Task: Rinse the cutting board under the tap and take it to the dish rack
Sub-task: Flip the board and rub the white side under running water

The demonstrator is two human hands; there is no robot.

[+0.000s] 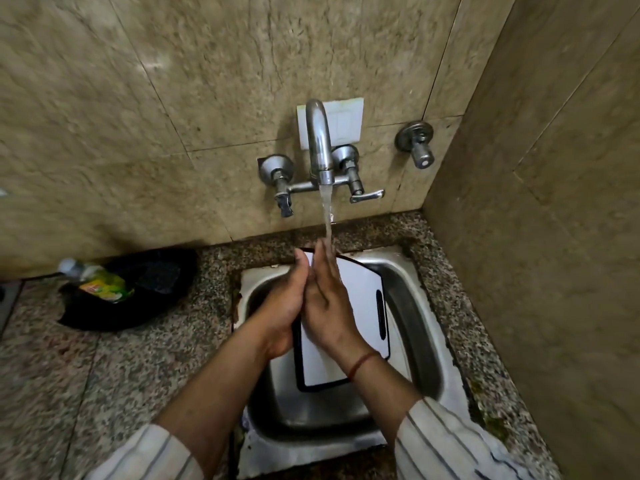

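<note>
A white cutting board (360, 296) with a black rim and a slot handle on its right side stands tilted in the steel sink (415, 306). My left hand (280, 306) grips its left edge from behind. My right hand (329, 299) lies flat on the white face with fingers stretched up toward the top edge. Water runs from the wall tap (320, 147) and lands on my right fingertips at the top of the board.
A black pan or bag (145, 292) with a green dish-soap bottle (100, 282) on it sits on the granite counter (104, 368) at left. A second wall valve (417, 143) is at right. A tiled side wall closes the right.
</note>
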